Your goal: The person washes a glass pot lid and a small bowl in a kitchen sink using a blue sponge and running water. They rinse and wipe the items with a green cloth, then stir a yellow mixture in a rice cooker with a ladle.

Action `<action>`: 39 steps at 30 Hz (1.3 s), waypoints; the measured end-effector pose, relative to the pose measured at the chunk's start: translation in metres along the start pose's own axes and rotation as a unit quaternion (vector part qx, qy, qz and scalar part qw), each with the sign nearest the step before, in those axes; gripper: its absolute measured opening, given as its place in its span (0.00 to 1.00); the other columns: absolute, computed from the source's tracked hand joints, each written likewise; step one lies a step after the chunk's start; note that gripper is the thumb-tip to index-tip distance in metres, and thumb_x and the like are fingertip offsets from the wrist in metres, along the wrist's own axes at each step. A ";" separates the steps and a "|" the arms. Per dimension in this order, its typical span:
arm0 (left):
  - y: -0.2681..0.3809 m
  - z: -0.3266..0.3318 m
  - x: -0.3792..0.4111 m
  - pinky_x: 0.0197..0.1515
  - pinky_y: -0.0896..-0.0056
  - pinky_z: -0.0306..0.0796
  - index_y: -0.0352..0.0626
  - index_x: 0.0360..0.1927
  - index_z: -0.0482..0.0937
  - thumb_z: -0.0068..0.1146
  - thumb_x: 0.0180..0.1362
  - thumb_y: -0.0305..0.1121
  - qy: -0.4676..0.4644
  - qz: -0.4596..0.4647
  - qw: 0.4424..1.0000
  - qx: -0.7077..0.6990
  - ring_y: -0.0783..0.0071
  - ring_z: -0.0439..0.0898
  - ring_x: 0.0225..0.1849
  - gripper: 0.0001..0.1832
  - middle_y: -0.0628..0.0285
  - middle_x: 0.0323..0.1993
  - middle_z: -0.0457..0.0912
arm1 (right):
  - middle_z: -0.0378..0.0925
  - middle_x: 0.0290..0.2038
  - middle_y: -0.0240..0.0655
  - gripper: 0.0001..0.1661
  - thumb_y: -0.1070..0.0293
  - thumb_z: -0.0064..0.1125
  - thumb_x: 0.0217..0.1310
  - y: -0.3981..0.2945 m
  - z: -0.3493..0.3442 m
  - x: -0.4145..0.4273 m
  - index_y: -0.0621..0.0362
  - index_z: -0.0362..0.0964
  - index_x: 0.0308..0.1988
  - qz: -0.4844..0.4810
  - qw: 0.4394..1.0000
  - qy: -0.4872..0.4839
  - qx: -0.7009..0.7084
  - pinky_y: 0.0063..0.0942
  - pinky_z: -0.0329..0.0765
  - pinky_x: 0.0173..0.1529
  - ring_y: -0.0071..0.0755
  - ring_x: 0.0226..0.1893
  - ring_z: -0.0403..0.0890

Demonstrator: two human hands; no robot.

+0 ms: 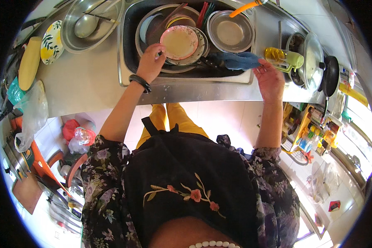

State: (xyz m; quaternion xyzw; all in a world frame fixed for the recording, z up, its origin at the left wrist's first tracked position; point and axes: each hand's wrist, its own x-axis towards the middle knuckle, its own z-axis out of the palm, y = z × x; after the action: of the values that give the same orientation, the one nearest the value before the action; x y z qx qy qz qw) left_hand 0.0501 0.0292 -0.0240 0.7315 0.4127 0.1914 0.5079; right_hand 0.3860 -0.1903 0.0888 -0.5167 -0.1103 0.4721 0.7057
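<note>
A basin in the sink holds a stack of dishes, topped by a pink-rimmed plate. Under that lies a leaf-patterned plate. My left hand, with a dark bangle at the wrist, has its fingertips at the pink-rimmed plate's left edge; whether they grip it is unclear. My right hand pinches one end of a blue cloth over the sink's front right corner. Steel bowls sit nested at the sink's right, beneath an orange faucet hose.
Left of the sink are a large bowl with a ladle, a lemon-patterned plate and a pale, long gourd-like vegetable. To the right lie an oil bottle, a glass-lidded pot and a black frying pan. Red and green chopsticks stick up behind the dishes.
</note>
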 end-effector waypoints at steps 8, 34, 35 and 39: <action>0.039 0.049 -0.001 0.48 0.63 0.77 0.35 0.48 0.76 0.54 0.58 0.30 -0.049 0.057 0.994 -0.080 0.57 0.80 0.50 0.15 0.48 0.47 0.78 | 0.79 0.47 0.47 0.22 0.65 0.51 0.61 -0.035 0.032 0.006 0.73 0.72 0.48 -0.082 0.995 -0.055 -0.033 0.30 0.77 0.49 0.39 0.41 0.81; 0.022 0.060 -0.029 0.48 0.69 0.76 0.36 0.53 0.75 0.56 0.61 0.31 -0.153 -0.034 0.975 -0.158 0.65 0.82 0.48 0.18 0.51 0.48 0.82 | 0.72 0.30 0.29 0.31 0.61 0.63 0.59 0.062 -0.060 -0.021 0.61 0.68 0.59 0.025 0.830 0.149 -0.537 0.25 0.72 0.40 0.22 0.34 0.73; 0.022 0.054 -0.030 0.48 0.69 0.76 0.36 0.53 0.75 0.56 0.61 0.31 -0.151 -0.029 0.976 -0.157 0.65 0.82 0.48 0.17 0.52 0.49 0.82 | 0.73 0.40 0.42 0.34 0.63 0.63 0.57 0.094 -0.102 -0.026 0.63 0.65 0.61 -0.022 0.726 0.100 -0.680 0.36 0.74 0.48 0.38 0.43 0.76; 0.009 0.014 -0.038 0.50 0.68 0.76 0.37 0.53 0.75 0.55 0.63 0.30 -0.112 -0.018 0.983 -0.142 0.64 0.82 0.49 0.16 0.56 0.50 0.81 | 0.66 0.50 0.52 0.34 0.71 0.58 0.52 0.103 -0.044 -0.049 0.63 0.65 0.61 -0.143 0.614 -0.031 -0.776 0.42 0.71 0.56 0.55 0.52 0.70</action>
State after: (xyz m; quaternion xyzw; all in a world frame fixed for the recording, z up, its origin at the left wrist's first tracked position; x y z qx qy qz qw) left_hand 0.0411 -0.0102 -0.0164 0.6611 0.3345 0.1561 0.6532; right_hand 0.3313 -0.2537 -0.0002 -0.8340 -0.5300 0.1194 0.0966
